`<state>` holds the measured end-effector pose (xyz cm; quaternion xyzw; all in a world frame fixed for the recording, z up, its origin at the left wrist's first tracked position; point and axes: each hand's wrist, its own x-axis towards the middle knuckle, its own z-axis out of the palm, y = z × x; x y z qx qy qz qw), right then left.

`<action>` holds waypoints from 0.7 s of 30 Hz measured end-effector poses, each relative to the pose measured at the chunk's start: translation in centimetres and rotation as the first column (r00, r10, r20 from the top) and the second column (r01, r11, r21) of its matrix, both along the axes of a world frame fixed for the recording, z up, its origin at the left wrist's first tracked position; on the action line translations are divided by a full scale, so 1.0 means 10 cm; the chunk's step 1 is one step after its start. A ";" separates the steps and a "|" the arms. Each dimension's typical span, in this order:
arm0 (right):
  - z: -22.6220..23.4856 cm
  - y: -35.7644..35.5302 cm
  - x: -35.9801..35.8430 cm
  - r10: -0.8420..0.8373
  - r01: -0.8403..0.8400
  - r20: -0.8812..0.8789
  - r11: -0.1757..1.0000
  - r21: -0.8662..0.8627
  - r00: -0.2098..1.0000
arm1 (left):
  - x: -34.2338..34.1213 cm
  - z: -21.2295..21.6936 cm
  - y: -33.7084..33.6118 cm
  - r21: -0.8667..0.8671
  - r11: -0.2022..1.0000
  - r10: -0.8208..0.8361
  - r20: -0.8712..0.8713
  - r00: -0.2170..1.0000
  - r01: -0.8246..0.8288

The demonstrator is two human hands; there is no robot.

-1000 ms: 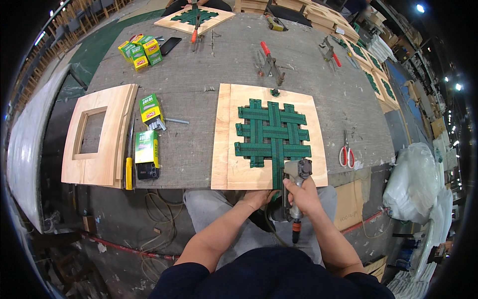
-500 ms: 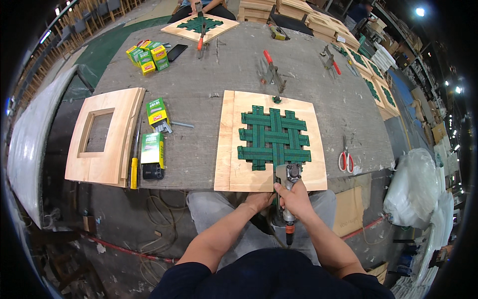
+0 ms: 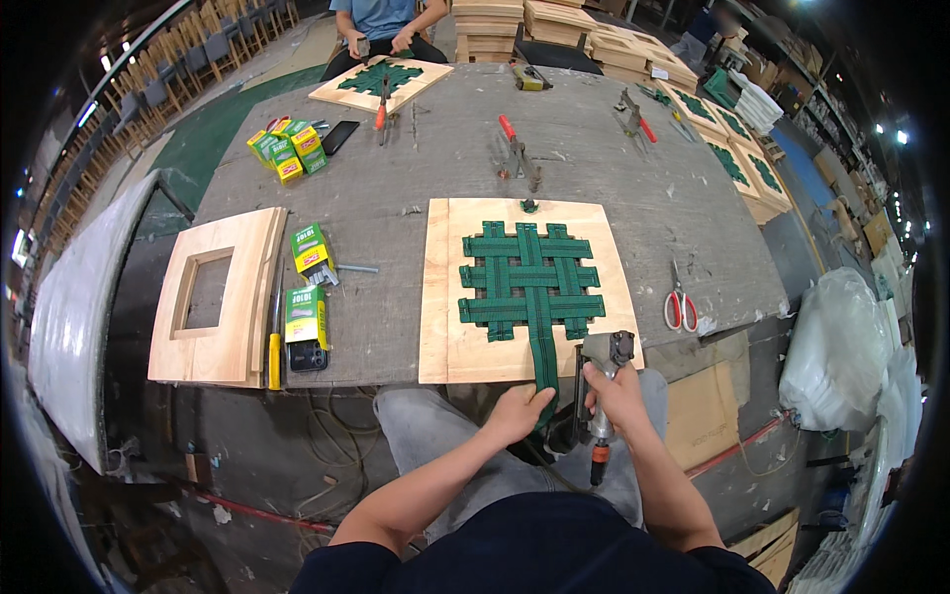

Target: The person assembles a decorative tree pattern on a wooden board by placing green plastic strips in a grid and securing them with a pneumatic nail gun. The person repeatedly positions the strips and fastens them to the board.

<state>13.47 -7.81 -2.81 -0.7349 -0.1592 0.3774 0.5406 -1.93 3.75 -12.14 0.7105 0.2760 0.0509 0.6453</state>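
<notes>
Between the fingers of my left hand [image 3: 517,414] is the loose end of a green webbing strap [image 3: 543,361], which hangs over the near edge of a wooden board [image 3: 445,342]. My right hand [image 3: 617,396] grips an air staple gun [image 3: 607,348], its nose beside the strap at the board's near right corner. Green webbing strips [image 3: 485,272] are woven into a lattice over the board's middle. A small green webbing tuft [image 3: 528,206] sits at the far edge. Whatever opening lies under the lattice is mostly covered.
Red-handled scissors [image 3: 680,309] lie right of the board, and a clamp-like tool [image 3: 517,158] beyond it. Staple boxes [image 3: 310,247], a yellow-handled screwdriver [image 3: 274,346] and stacked wooden frames [image 3: 168,317] are at left. Across the table [image 3: 396,188], another person [image 3: 386,22] handles a similar board.
The staple gun in my right hand has moved right, off the strap. My left hand has come out from by the board's edge, drawing the strap end into view. The view has shifted slightly.
</notes>
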 end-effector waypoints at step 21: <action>-0.01 0.52 -0.16 0.139 -0.137 0.073 0.990 -0.031 0.988 | 0.77 0.64 1.31 -0.415 0.890 0.169 -0.092 0.981 -0.192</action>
